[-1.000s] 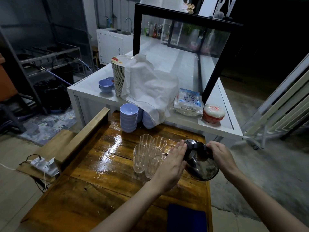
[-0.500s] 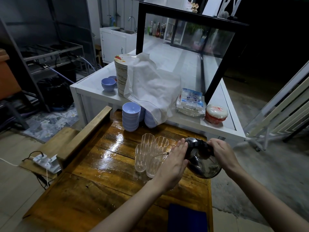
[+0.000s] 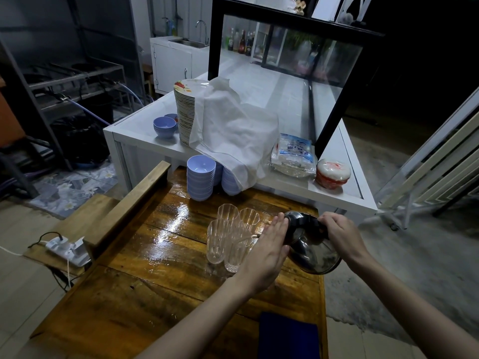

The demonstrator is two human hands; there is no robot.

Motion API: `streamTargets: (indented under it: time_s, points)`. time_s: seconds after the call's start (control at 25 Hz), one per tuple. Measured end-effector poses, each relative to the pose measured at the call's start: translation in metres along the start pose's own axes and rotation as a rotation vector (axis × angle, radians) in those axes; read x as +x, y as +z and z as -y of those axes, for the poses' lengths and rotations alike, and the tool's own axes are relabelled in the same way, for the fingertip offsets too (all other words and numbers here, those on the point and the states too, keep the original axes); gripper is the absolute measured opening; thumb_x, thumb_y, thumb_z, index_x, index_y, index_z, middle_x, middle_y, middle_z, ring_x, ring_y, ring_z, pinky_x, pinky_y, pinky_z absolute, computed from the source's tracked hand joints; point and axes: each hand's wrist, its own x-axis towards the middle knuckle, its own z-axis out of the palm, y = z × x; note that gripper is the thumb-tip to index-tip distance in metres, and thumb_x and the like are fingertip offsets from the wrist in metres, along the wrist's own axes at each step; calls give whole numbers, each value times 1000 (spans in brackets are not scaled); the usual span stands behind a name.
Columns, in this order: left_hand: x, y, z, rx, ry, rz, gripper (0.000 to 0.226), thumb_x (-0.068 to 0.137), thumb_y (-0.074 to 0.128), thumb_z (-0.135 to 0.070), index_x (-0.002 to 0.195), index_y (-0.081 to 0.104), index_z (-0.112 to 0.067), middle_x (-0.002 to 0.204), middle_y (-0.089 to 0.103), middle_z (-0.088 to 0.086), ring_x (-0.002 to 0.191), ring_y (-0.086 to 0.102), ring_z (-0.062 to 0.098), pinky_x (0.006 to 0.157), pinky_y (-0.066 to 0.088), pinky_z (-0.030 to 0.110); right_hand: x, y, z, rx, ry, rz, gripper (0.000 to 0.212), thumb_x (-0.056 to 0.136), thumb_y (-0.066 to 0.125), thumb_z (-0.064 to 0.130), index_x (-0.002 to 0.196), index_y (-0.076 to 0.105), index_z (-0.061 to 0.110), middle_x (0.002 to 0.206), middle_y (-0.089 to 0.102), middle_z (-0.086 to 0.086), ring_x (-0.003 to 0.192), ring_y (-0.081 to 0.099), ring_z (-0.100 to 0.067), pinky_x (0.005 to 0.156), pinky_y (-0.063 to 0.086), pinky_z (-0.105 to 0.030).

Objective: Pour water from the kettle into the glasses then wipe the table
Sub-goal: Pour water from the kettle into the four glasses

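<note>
A dark steel kettle (image 3: 312, 251) is tipped to the left over a cluster of several clear ribbed glasses (image 3: 230, 235) on the glossy wooden table (image 3: 145, 265). My right hand (image 3: 339, 233) grips the kettle's black handle. My left hand (image 3: 267, 250) lies flat with fingers together against the kettle's lid and spout side, partly hiding the spout and the right glasses. A thin stream runs from the spout toward the front right glass. A dark blue cloth (image 3: 287, 335) lies at the table's near right corner.
Stacks of lilac bowls (image 3: 201, 177) stand at the table's far edge. Behind is a white counter (image 3: 145, 141) with a plate stack (image 3: 185, 110), a white cloth (image 3: 233, 130), packets and a glass case. A power strip (image 3: 67, 250) sits on the left bench.
The view shifted slightly as my head moved. Both hands and the tipped kettle hold nearly the same pose over the glasses.
</note>
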Motion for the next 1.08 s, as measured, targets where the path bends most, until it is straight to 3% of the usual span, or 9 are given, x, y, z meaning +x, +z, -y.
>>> streamTargets:
  time_s: [0.32, 0.64, 1.08]
  points:
    - [3, 1, 1, 7, -1, -2, 56, 105, 26, -29, 155, 2, -18, 162, -6, -5, 146, -12, -2, 120, -5, 21, 0, 0, 0, -5, 3, -18, 44, 84, 41, 36, 64, 62, 2, 68, 62, -18, 66, 52, -23, 60, 36, -35]
    - [3, 1, 0, 2, -13, -3, 57, 106, 27, -29, 154, -1, -19, 162, -8, -5, 146, -13, -2, 120, -5, 21, 7, 0, 3, -111, -45, -47, 46, 84, 41, 36, 62, 60, 2, 65, 62, -17, 69, 57, -30, 67, 44, -43]
    - [4, 1, -1, 13, -24, -6, 57, 105, 25, -31, 154, -1, -18, 161, -10, -7, 146, -14, -2, 119, -8, 20, 10, 2, 5, -110, -47, -57, 45, 84, 40, 36, 58, 55, 2, 62, 59, -19, 63, 52, -29, 64, 39, -42]
